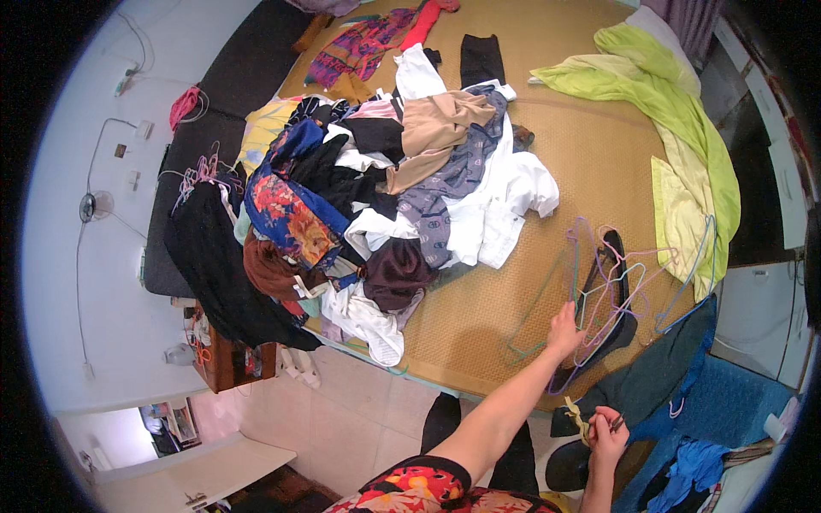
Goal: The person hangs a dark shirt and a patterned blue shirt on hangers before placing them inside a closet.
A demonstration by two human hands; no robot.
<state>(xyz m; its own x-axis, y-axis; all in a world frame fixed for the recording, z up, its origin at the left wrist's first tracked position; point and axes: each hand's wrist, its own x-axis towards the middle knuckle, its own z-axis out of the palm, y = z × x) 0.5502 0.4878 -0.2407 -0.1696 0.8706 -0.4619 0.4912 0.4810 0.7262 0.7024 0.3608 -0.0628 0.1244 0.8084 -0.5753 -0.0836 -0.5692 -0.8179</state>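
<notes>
My left hand [564, 331] reaches over the woven mat, its fingertips at the near left side of a loose group of plastic clothes hangers [612, 288]. Whether the fingers grip a hanger cannot be made out. A green hanger [535, 308] just left of the hand looks blurred. My right hand [607, 431] is closed low beside the bed's near edge. From it stick out a crumpled yellow strip [577, 418] and a small dark object [617, 422] that I cannot identify.
A large heap of mixed clothes [359, 173] lies on the bed mat [462, 327]. A lime-green quilt [699, 147] is bunched at the right. More hangers [208, 170] rest at the far left. A blue chair [731, 391] with dark clothing stands right of me, and a wooden cabinet [221, 375] stands left.
</notes>
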